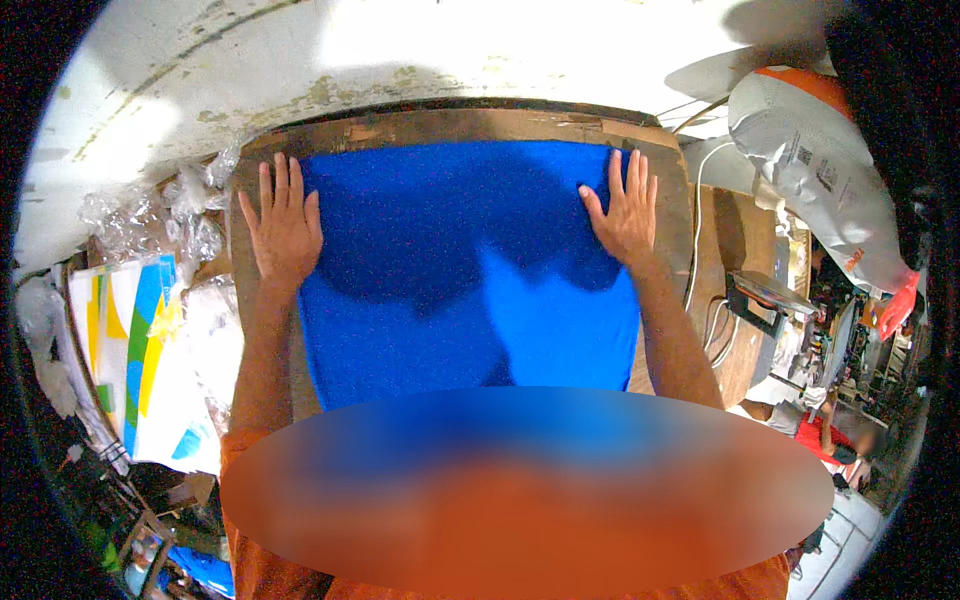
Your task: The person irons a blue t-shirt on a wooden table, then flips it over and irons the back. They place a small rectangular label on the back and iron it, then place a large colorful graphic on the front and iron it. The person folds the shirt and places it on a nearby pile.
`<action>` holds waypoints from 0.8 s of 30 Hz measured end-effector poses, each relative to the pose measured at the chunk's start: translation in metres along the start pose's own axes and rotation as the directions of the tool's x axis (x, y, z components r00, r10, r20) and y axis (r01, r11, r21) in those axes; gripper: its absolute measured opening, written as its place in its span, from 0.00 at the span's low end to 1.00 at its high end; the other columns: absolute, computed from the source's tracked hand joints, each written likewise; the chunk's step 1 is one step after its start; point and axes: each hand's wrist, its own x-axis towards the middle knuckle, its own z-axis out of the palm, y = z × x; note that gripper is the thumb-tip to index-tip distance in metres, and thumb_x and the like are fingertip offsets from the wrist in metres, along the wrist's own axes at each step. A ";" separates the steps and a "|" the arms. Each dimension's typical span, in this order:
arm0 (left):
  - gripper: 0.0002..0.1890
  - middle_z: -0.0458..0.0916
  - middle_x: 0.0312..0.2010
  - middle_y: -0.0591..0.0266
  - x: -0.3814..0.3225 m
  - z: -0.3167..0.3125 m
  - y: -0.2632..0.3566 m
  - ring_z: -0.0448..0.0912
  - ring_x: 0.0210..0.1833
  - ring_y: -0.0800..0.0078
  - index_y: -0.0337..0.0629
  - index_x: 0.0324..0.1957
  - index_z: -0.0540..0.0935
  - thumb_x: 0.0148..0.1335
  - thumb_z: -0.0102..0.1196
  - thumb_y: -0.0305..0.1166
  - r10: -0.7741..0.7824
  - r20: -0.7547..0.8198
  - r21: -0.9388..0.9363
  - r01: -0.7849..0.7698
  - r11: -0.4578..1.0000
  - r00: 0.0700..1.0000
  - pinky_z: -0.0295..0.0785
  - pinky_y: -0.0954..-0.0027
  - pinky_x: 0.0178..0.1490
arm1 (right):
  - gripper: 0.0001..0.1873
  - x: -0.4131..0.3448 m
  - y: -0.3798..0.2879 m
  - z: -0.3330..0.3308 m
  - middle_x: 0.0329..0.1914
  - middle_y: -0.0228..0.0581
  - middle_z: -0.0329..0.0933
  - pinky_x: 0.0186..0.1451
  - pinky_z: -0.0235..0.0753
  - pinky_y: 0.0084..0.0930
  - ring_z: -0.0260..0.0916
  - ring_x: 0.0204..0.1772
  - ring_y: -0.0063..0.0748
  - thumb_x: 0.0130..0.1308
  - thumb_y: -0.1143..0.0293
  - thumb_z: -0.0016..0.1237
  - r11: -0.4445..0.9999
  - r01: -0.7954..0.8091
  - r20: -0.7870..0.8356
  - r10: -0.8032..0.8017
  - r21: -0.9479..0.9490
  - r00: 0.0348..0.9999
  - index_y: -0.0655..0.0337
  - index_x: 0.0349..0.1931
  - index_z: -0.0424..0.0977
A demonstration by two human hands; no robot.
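Note:
A blue piece of fabric (420, 217) lies spread flat on a brown board-like work surface (465, 126) before me. My left hand (286, 232) rests palm down at the fabric's left edge, fingers apart and pointing away from me, mostly over the bare surface. At the opposite edge, my right hand (627, 214) is also laid flat, its thumb on the cloth and its other fingers at or just past the border. Neither hand grips anything. Shadows fall across much of the fabric, and a blurred oval hides its near end.
A stained white wall (420, 45) rises behind the surface. Left are crumpled clear plastic (199, 210) and a colourful printed sheet (135, 360). Right are a white cable (697, 225), what looks like a clothes iron (765, 304), a printed white sack (817, 180) and a person in red (817, 439).

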 end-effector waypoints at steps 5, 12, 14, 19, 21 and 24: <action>0.32 0.54 0.83 0.59 -0.026 -0.005 0.018 0.49 0.86 0.59 0.42 0.80 0.60 0.81 0.38 0.47 -0.049 -0.003 -0.213 0.047 0.976 0.999 0.34 0.36 0.84 | 0.44 -0.028 -0.009 -0.012 0.87 0.60 0.43 0.86 0.37 0.60 0.37 0.89 0.58 0.77 0.41 0.44 0.998 -0.022 0.076 0.018 0.054 0.997 0.59 0.83 0.50; 0.32 0.56 0.82 0.54 -0.033 -0.015 0.030 0.51 0.85 0.56 0.39 0.79 0.62 0.81 0.39 0.47 -0.082 -0.003 -0.087 0.081 0.993 0.997 0.35 0.37 0.84 | 0.42 -0.051 -0.008 -0.021 0.87 0.60 0.44 0.86 0.38 0.61 0.38 0.89 0.60 0.77 0.43 0.45 0.997 -0.046 0.042 0.044 0.057 0.998 0.58 0.82 0.52; 0.32 0.57 0.82 0.50 -0.072 -0.025 0.048 0.51 0.85 0.54 0.36 0.78 0.63 0.80 0.41 0.45 -0.032 -0.054 -0.179 0.022 0.984 0.998 0.35 0.36 0.84 | 0.43 -0.096 -0.030 -0.030 0.86 0.64 0.46 0.86 0.40 0.62 0.40 0.87 0.66 0.75 0.47 0.49 0.983 -0.038 -0.052 0.047 0.177 0.998 0.64 0.81 0.52; 0.34 0.56 0.81 0.45 -0.231 -0.059 0.072 0.49 0.86 0.50 0.33 0.78 0.62 0.78 0.44 0.45 -0.017 0.015 -0.295 0.021 0.955 1.000 0.34 0.36 0.84 | 0.45 -0.243 -0.063 -0.067 0.86 0.65 0.44 0.87 0.38 0.61 0.36 0.88 0.65 0.73 0.49 0.52 0.968 -0.132 0.096 0.114 0.213 0.989 0.67 0.80 0.52; 0.35 0.54 0.82 0.46 -0.266 -0.062 0.062 0.48 0.86 0.51 0.34 0.79 0.60 0.78 0.44 0.46 -0.068 0.044 -0.270 0.077 0.960 0.997 0.34 0.36 0.84 | 0.46 -0.275 -0.054 -0.069 0.86 0.63 0.44 0.87 0.34 0.62 0.35 0.89 0.62 0.73 0.46 0.50 0.958 -0.248 0.197 0.218 0.145 0.956 0.66 0.81 0.52; 0.37 0.52 0.83 0.47 -0.282 -0.057 0.056 0.46 0.86 0.53 0.34 0.79 0.58 0.78 0.45 0.47 -0.097 0.065 -0.240 0.110 0.965 0.993 0.33 0.36 0.84 | 0.45 -0.292 -0.039 -0.066 0.88 0.55 0.45 0.87 0.33 0.62 0.35 0.90 0.55 0.74 0.43 0.48 0.981 -0.181 0.125 0.171 0.068 0.977 0.61 0.82 0.52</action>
